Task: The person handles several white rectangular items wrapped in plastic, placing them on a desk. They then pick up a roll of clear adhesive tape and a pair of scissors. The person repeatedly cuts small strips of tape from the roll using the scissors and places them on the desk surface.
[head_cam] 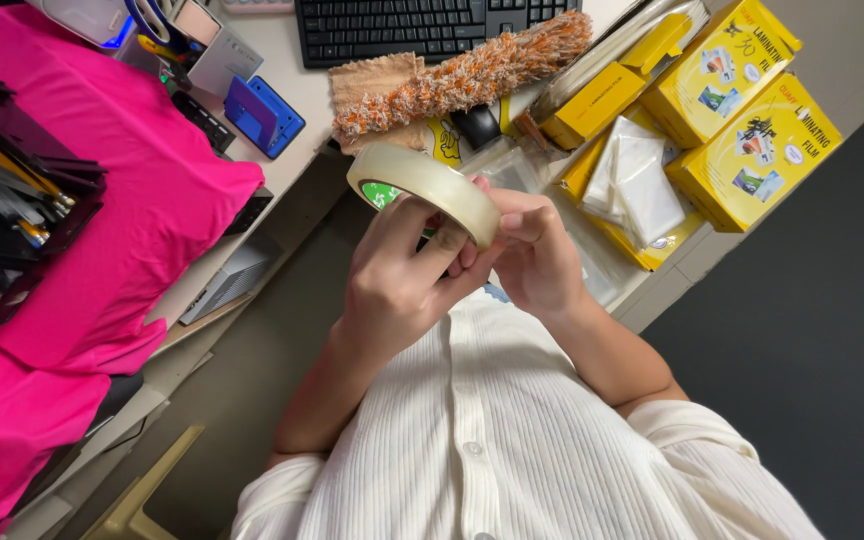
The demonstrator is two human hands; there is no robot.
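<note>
A roll of clear tape (430, 185) with a green inner core is held up in front of my chest, over the desk edge. My left hand (397, 280) grips the roll from below, its fingers wrapped around the ring. My right hand (537, 255) is closed against the right side of the roll, with thumb and fingertips pinched on the outer tape surface. My white ribbed shirt (512, 440) fills the bottom of the view.
On the desk lie a black keyboard (392, 28), an orange-and-white duster (472, 70) on a tan cloth, a black mouse (476, 126), yellow boxes (752, 150) and clear plastic sleeves (637, 185). A pink cloth (102, 200), a blue object (264, 115) and a black pen tray (2, 190) are on the left.
</note>
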